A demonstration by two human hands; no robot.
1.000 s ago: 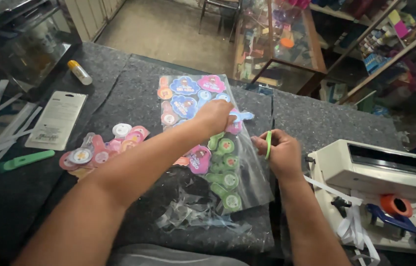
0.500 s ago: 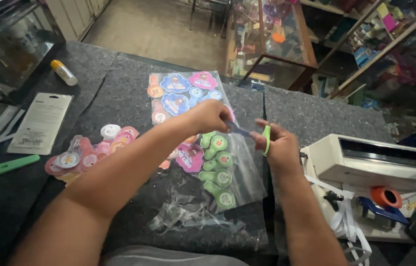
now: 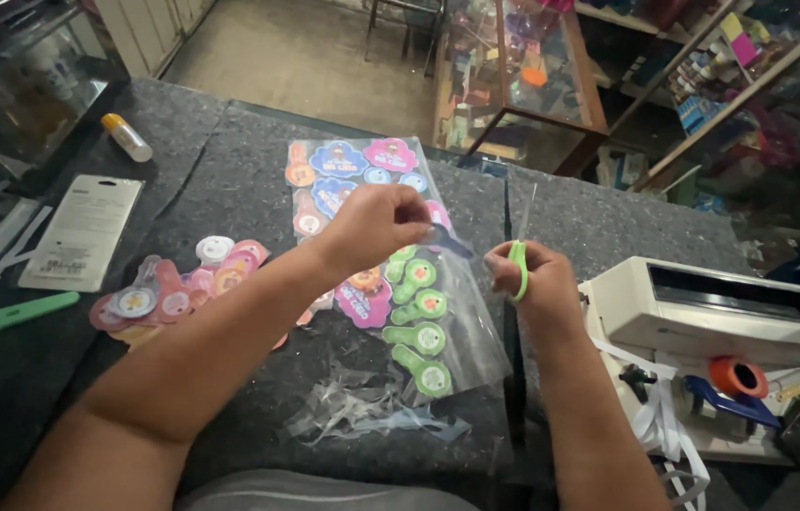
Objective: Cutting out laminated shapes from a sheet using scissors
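Observation:
My left hand [image 3: 376, 222] hovers over a clear plastic sheet [image 3: 476, 331] of colourful packaged trinkets, pinching a small blue packaged piece [image 3: 447, 243] at its fingertips. To its right, my right hand [image 3: 537, 284] grips green-handled scissors [image 3: 519, 265] with the thin blades pointing up and away. The hands are a short gap apart. Green trinkets [image 3: 419, 322] lie in a column on the sheet below both hands, with blue and pink ones [image 3: 353, 161] at the far end.
Loose cut-out trinkets [image 3: 182, 284] are piled at left, near a green cutter [image 3: 21, 312], a white card pack [image 3: 83, 232] and a small bottle [image 3: 125, 137]. Plastic scraps [image 3: 372, 412] lie near me. A white machine [image 3: 722, 312] and orange tape roll [image 3: 739, 377] sit at right.
The scissors met the blue piece between my hands, then swung upright in my right hand. My left hand drew back slightly to the left with the piece.

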